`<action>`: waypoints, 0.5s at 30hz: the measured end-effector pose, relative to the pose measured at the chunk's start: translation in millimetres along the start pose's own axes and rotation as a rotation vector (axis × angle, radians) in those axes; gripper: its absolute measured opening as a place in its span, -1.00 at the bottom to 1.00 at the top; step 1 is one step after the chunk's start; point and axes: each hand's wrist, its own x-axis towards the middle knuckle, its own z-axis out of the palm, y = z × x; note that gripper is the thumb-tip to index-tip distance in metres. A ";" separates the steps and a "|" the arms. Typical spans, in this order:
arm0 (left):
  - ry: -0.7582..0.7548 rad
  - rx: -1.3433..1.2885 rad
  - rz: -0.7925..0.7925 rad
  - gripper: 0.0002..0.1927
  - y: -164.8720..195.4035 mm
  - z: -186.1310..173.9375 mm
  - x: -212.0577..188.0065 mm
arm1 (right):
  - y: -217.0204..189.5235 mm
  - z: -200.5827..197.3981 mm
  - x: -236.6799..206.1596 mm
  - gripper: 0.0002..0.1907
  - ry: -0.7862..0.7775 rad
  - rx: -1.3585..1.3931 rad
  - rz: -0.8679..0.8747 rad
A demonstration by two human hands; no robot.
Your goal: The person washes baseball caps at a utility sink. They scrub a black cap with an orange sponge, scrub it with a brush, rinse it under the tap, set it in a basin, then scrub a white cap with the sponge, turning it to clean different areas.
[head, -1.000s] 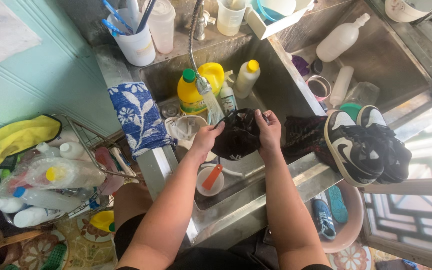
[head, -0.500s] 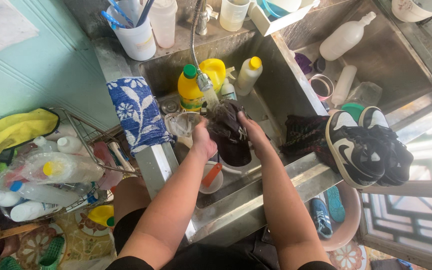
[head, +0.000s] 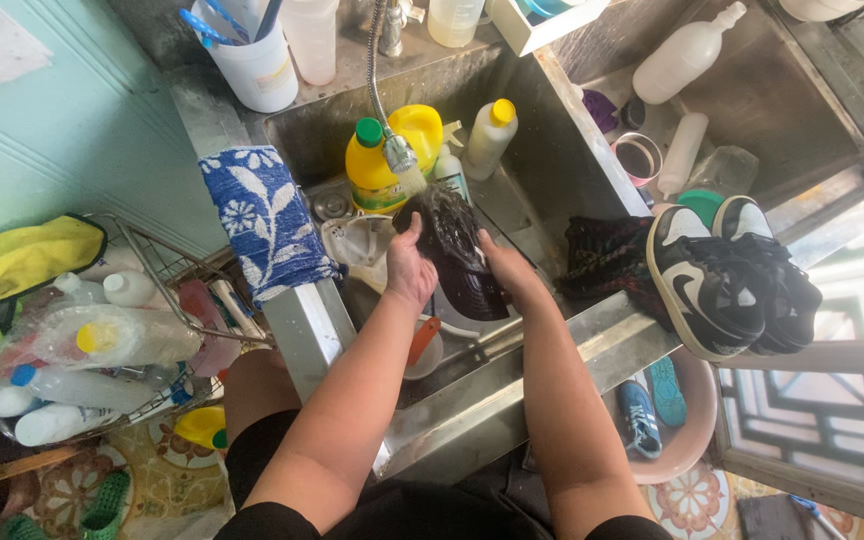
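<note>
Over a steel sink (head: 592, 350) both my hands hold a black shoe (head: 457, 250) sole up. My left hand (head: 407, 272) grips its left side and my right hand (head: 510, 268) holds its right side. The shoe's tip sits right under the flexible tap's spray head (head: 399, 153), and water sprays onto it. A black-and-white pair of sneakers (head: 722, 275) rests on the sink's divider to the right, beside a dark wet cloth (head: 602, 255).
Yellow detergent bottles (head: 382, 165) stand at the sink's back. A blue-and-white floral cloth (head: 267, 225) hangs over the left rim. A wire rack with plastic bottles (head: 92, 350) stands at left. A pink basin with blue shoes (head: 667, 415) sits below right.
Both hands have carried the shoe up and back toward the tap; it is now turned sole up under the spray.
</note>
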 end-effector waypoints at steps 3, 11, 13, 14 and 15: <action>0.089 0.136 0.085 -0.67 -1.3 1.6 0.8 | 0.2 5.6 -21.0 -0.09 -0.166 0.089 -0.074; -0.196 -0.065 -0.069 -0.56 -1.9 11.1 -1.5 | 18.2 3.0 -59.5 0.40 -0.399 -0.141 -0.537; -0.240 -0.068 -0.091 -0.59 -0.5 9.8 -0.9 | 25.2 2.1 -55.0 0.15 -0.436 -0.025 -0.670; -0.265 -0.066 -0.102 -0.60 2.1 8.2 -0.4 | 28.1 1.4 -52.2 0.04 -0.455 0.034 -0.734; -0.290 -0.064 -0.111 -0.61 4.4 7.0 0.9 | 30.3 0.4 -49.2 -0.19 -0.350 0.163 -0.584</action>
